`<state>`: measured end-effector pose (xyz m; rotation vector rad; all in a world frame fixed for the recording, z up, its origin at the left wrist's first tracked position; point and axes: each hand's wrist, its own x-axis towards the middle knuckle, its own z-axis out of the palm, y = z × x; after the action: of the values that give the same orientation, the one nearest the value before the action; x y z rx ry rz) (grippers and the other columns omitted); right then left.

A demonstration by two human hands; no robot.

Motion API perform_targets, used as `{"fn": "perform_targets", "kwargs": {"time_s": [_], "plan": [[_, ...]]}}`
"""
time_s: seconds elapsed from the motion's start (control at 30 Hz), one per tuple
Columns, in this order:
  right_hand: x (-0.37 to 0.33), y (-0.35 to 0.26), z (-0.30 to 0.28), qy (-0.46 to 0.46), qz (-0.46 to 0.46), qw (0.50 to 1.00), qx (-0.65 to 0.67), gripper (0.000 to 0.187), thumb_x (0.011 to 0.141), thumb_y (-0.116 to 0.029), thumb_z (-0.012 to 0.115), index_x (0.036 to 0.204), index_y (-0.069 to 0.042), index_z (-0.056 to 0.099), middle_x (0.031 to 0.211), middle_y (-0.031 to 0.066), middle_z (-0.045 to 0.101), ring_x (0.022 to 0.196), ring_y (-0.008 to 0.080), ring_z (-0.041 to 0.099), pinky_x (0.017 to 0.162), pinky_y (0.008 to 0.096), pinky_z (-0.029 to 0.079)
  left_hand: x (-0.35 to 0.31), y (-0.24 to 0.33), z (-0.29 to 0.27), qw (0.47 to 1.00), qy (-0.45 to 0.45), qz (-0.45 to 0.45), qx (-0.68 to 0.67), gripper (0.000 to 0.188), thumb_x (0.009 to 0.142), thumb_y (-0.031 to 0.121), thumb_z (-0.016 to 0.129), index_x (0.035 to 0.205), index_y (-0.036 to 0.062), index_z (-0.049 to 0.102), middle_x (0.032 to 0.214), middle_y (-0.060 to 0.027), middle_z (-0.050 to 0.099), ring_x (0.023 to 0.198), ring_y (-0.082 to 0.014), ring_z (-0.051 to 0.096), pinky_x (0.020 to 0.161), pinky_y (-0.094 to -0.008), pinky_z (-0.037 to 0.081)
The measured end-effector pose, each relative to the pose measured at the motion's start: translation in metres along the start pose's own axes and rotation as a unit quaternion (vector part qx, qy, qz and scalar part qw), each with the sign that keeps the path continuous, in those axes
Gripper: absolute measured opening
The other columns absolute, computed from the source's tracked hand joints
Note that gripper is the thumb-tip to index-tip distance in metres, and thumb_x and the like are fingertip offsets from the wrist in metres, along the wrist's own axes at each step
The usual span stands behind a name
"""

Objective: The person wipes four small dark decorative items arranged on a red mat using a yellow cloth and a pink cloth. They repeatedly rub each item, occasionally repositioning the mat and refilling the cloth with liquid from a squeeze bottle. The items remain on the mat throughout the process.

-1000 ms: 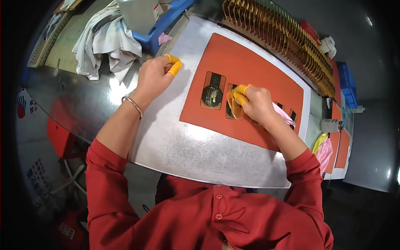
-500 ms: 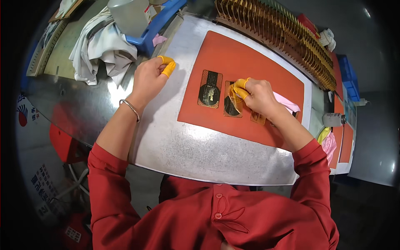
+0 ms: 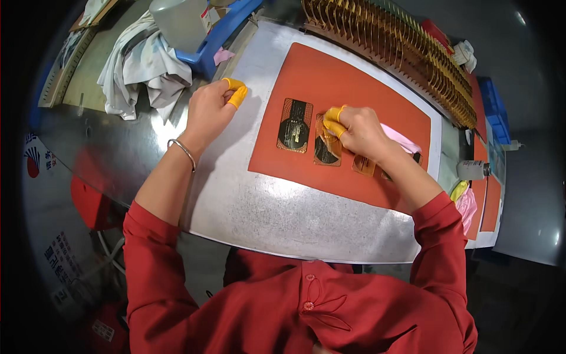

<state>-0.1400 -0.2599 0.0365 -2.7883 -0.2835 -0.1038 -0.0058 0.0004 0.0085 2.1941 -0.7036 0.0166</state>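
We observe our right hand clamped, thumb to forefinger, on what looks like a thin film at the second black-and-gold card from the left, flat on the orange mat. Our left hand, thumb and forefinger together, is near the mat's left edge.

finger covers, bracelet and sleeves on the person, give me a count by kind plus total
Yellow finger covers: 4 in view, 2 on the left hand and 2 on the right hand
Silver-coloured bracelet: 1
Red sleeves: 2
Total: 7
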Motion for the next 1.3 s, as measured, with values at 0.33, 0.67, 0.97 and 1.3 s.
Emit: {"fn": "perform_targets", "kwargs": {"time_s": [0.33,0.67,0.97,1.3], "plan": [[0.006,0.011,0.005,0.002,0.016,0.999,-0.049,0.008,0.078,-0.013,0.061,0.083,-0.008,0.063,0.072,0.0133,0.060,0.065,0.0316,0.059,0.058,0.0391,0.047,0.002,-0.008,0.002,0.999,-0.006,0.027,-0.028,0.016,0.082,0.011,0.062,0.090,-0.0034,0.064,0.067,-0.0080,0.061,0.057,-0.0094,0.051,0.053,-0.0255,0.041],[-0.037,-0.018,0.008,0.015,-0.068,0.997,-0.038,0.009,0.075,-0.013,0.065,0.083,-0.009,0.064,0.067,0.0101,0.059,0.059,0.0273,0.059,0.052,0.0380,0.047,0.000,0.004,-0.001,1.000,-0.012,0.001,0.012,0.020,0.080,0.021,0.063,0.087,0.0029,0.066,0.068,-0.0128,0.062,0.060,-0.0259,0.059,0.056,-0.0345,0.043],[0.001,0.002,0.004,0.003,0.011,1.000,-0.024,0.012,0.081,-0.016,0.059,0.086,-0.006,0.063,0.074,0.0136,0.062,0.066,0.0312,0.059,0.059,0.0396,0.047,0.001,-0.001,-0.001,0.999,-0.005,0.001,-0.034,0.019,0.081,0.019,0.062,0.087,0.0020,0.066,0.069,-0.0120,0.063,0.059,-0.0231,0.058,0.055,-0.0321,0.043],[-0.040,-0.026,0.009,-0.024,-0.081,0.995,0.044,0.006,0.075,-0.013,0.058,0.075,-0.007,0.062,0.065,0.0129,0.060,0.062,0.0299,0.060,0.057,0.0415,0.048,0.003,-0.003,-0.001,1.000,-0.003,0.012,-0.009,0.020,0.080,0.021,0.062,0.087,0.0026,0.066,0.066,-0.0133,0.061,0.057,-0.0257,0.057,0.054,-0.0353,0.042]]}}
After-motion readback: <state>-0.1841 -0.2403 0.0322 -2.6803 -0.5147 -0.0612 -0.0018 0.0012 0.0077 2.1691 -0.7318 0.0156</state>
